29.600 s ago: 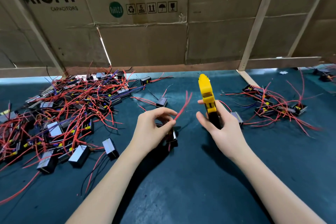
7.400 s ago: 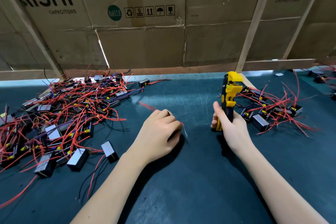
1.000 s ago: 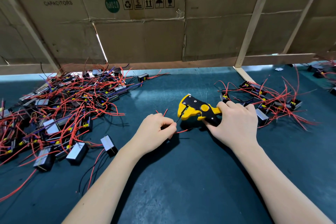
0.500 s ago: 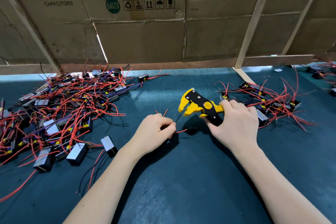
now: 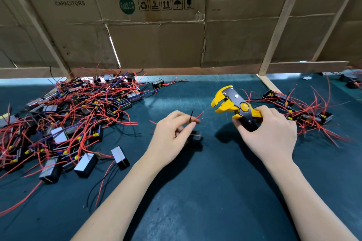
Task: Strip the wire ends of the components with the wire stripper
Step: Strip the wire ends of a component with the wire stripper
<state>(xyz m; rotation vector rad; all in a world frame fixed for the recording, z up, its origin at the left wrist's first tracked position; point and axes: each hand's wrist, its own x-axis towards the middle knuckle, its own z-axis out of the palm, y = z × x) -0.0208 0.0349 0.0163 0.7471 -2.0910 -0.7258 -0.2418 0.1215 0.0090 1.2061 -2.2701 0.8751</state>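
My right hand (image 5: 268, 135) grips the handles of the yellow and black wire stripper (image 5: 234, 106), jaws pointing left and slightly parted, a short way right of the wire ends. My left hand (image 5: 172, 135) pinches a black wire and a red wire (image 5: 199, 116) between thumb and forefinger, their tips sticking up. The wires' small black component (image 5: 195, 136) sits just under the left fingers, partly hidden. A big heap of components with red wires (image 5: 64, 119) lies at the left. A smaller pile of components (image 5: 305, 111) lies at the right.
The work surface is a dark green mat (image 5: 195, 191). Cardboard sheets (image 5: 156, 35) on a wooden frame (image 5: 278, 25) wall off the back. A few loose black-and-silver components (image 5: 120, 157) lie near my left forearm.
My right hand lifted the stripper up and to the right, away from the wires. My left hand raised the pinched wire ends slightly, and the component now shows beneath it.
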